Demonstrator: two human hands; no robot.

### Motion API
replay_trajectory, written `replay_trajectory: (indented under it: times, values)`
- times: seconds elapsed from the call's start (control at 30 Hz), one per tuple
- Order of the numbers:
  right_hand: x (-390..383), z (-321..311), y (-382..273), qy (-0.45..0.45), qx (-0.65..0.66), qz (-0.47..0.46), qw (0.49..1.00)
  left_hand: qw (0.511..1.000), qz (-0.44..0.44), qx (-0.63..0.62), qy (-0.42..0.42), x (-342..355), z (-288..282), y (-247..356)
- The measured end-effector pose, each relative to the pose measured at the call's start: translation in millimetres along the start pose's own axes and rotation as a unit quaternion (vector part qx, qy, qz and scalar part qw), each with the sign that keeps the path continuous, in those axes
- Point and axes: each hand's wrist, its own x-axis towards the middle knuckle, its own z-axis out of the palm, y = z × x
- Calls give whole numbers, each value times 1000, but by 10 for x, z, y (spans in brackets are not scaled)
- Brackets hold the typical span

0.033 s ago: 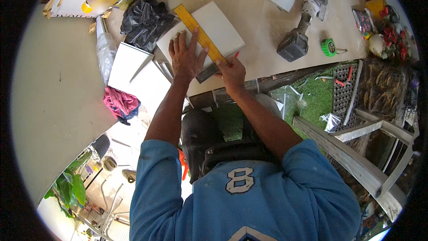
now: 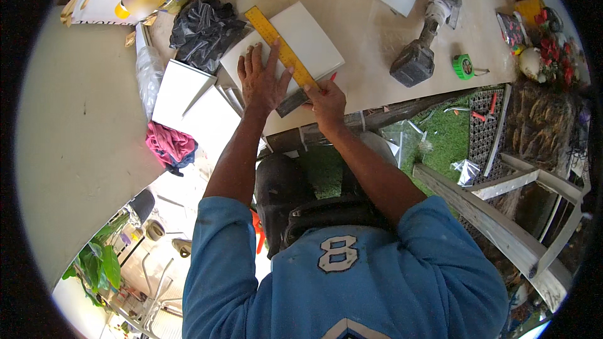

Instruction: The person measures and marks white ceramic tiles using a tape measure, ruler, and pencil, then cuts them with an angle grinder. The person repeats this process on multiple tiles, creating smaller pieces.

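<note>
A white tile lies at a slant on the worktop. Across it rests a try square with a yellow blade and a dark stock by the near edge. My left hand is spread flat over the tile and blade, index finger on the yellow edge. At the blade's near end, my right hand is closed around a red pen, whose red end sticks up past the fingers. The pen's tip is hidden, and whether these fingers also grip the square I cannot tell.
An angle grinder and a green tape measure lie to the right. Leftward are a black plastic bag, more white tiles and a pink cloth. A ladder stands at lower right.
</note>
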Motion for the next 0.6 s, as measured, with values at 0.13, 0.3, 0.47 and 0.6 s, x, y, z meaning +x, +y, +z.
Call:
replay_trajectory:
  times: [0.13,0.3,0.47,0.6]
  values:
    - [50,10,-43,-13,0,-1,1000,1000,9,0,17,76,46,-26]
    - [38,20,-93,-22,27,5,999,1000,8,2,16,102,81,-33]
    - [30,26,-86,-18,20,4,1000,1000,6,-14,16,87,85,-49]
    - [52,6,-52,-21,23,6,1000,999,13,-20,32,90,85,-50]
